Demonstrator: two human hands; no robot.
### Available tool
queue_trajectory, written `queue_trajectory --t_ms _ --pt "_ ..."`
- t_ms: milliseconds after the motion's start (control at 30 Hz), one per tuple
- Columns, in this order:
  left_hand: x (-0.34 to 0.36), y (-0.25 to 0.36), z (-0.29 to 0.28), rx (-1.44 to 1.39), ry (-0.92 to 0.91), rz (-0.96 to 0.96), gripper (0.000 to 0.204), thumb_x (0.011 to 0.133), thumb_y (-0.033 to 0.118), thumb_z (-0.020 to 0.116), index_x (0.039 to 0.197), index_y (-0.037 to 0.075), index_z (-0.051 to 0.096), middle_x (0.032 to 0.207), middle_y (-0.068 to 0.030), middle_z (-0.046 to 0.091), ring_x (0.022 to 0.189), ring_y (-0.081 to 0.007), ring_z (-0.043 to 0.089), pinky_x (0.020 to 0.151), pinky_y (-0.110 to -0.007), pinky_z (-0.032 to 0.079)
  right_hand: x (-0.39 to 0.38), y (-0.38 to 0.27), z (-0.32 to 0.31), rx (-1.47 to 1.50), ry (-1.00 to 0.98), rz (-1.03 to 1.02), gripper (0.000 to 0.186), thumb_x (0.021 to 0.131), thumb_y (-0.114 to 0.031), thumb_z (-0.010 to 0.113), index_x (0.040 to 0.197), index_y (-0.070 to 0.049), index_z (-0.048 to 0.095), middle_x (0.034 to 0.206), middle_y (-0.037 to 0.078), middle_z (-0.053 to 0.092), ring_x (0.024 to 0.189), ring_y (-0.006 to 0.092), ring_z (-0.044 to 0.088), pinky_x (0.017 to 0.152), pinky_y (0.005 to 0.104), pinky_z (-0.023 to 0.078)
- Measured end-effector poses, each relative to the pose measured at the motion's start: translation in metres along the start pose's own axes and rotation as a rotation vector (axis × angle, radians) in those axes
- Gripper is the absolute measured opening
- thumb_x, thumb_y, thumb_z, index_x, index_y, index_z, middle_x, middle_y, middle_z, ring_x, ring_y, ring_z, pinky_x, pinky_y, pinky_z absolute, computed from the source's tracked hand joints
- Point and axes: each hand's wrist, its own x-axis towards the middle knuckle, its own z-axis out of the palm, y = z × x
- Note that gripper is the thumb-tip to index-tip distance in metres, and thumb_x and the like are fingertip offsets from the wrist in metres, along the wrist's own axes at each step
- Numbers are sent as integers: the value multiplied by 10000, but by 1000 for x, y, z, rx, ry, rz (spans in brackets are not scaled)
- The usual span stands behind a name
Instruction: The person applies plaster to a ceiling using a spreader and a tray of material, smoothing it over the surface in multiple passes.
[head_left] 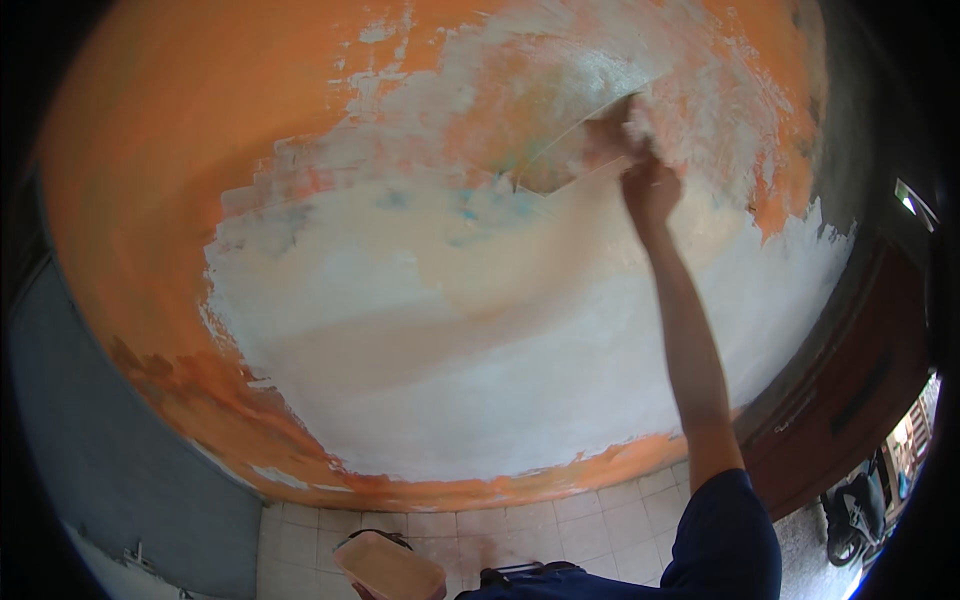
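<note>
My right hand (652, 188) is raised high against the wall, its arm stretched up from the lower right. It is closed around a wide, flat plastering blade (565, 172) that lies slantwise on the wall; both are slightly blurred. White paste shows near the hand. Under the blade, the wall (450, 400) carries a broad coat of white filler over orange paint, with thinner streaks at the top. A beige, shallow tray (390, 563) sits at the lower edge. A small brownish patch beside it may be my left hand, but no fingers can be made out.
Pale floor tiles (480, 525) run along the wall's foot. A grey panel (120, 400) stands on the left. To the right are a dark reddish-brown door-like panel (840, 390) and a parked motorbike (855, 515) outside. A dark curved rim shows just behind the tray.
</note>
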Motion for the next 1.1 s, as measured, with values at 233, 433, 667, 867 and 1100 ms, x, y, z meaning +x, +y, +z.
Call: queue_trajectory --t_ms 233,433,667,867,1100 --pt "37 -4 -19 209 10 43 594 904 560 324 1286 108 378 1150 -90 518 985 -256 549 822 -442 479 -117 -182 -25 488 -278 -270 484 604 -22 549 1085 -62 591 718 170 629 604 339 613 546 428 503" --pt "25 -7 -9 -4 41 -39 629 893 598 279 1305 130 368 1196 -105 500 1000 -296 546 827 -507 468 -32 -142 -64 531 -250 -113 362 683 7 512 1021 -25 638 741 225 612 642 350 616 582 405 494" --pt "15 -1 -52 32 30 -32 715 852 655 290 1320 118 347 1201 -133 493 1017 -338 538 798 -555 460 -55 -136 -28 247 -161 -162 443 698 5 518 1130 -70 580 858 190 640 634 338 621 574 399 514" --pt "8 7 -25 19 56 29 712 862 649 271 1330 117 341 1215 -130 486 1036 -327 533 805 -550 455 -198 -183 4 114 -442 -451 543 766 -80 490 1259 124 389 1274 294 433 1214 423 401 987 475 368" --pt "0 15 -16 79 57 26 657 891 604 246 1348 140 332 1264 -105 462 1070 -280 523 837 -478 462 -299 -212 -34 310 -725 -491 492 730 -54 532 1206 58 480 1204 255 509 1149 387 481 830 427 493"
